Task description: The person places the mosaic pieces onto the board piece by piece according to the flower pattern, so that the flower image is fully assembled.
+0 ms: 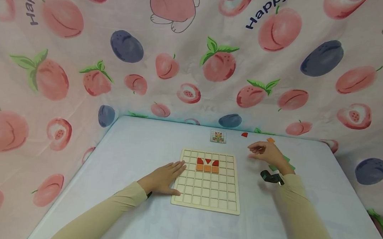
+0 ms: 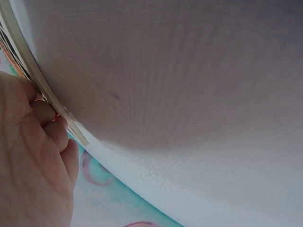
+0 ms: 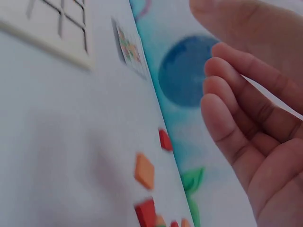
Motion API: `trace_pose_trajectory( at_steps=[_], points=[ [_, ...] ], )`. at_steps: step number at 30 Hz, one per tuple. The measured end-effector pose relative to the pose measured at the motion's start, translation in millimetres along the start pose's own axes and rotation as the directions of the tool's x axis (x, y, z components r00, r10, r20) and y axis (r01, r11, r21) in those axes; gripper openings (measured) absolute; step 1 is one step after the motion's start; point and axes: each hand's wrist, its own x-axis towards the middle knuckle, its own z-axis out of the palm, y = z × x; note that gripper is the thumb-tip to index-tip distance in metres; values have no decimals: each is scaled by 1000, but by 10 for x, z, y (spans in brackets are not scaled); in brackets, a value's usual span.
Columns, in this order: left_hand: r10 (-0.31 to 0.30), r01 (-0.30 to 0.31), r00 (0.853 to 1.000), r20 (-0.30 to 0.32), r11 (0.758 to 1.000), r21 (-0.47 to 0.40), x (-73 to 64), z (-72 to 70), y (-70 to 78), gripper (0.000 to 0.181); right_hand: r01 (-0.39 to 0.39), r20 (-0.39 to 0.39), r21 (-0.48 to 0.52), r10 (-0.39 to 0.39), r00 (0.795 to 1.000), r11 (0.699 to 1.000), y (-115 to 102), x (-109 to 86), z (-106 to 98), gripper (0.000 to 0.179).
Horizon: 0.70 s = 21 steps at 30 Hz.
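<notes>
Along the left edge of the wooden grid board [image 1: 208,197], resting the left hand [image 1: 163,178] palm down, with straight fingers reaching onto the rim, thumb spread wide toward the near corner and grip relaxed. Over the white table [image 1: 129,141], to the right of the board and well apart from it, holding up the right hand [image 1: 267,152] with loosely bent fingers, a wide gap left under them by the thumb and nothing pinched. Set into the middle columns, toward the board's far side: two red quarter-round tiles [image 1: 200,162], with a red triangle [image 1: 208,161] between them, and right below, a row of three orange squares [image 1: 207,169]. Beyond the board, a small patterned card [image 1: 218,136]. Farther right, near the table's back edge, a loose red piece [image 1: 244,134] and an orange piece [image 1: 270,140]; close by the right wrist, partly hidden, some green pieces [image 1: 287,159]
</notes>
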Motion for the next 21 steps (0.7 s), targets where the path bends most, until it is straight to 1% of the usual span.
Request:
trace_pose_trajectory(
  at_steps=[5, 8, 12, 14, 21],
  points=[
    [3, -3, 1000, -3, 1000, 1, -1, 3, -9, 101, -78, -21, 16, 79, 997, 997, 192, 44, -182, 38],
    [4, -4, 1000, -6, 1000, 9, 4, 5, -11, 101, -80, -21, 46, 81, 996, 996, 317, 96, -216, 38],
    [0, 0, 1000, -5, 1000, 11, 7, 4, -9, 101, -52, -25, 41, 53, 998, 998, 447, 164, -202, 40],
    [-4, 4, 1000, -1, 1000, 12, 7, 1, -6, 101, -50, -27, 35, 51, 998, 998, 509, 192, -179, 41],
    [-11, 11, 1000, 10, 1000, 1, 0, -11, 5, 101, -103, -31, -31, 102, 994, 994, 702, 289, -66, 43]
  ],
)
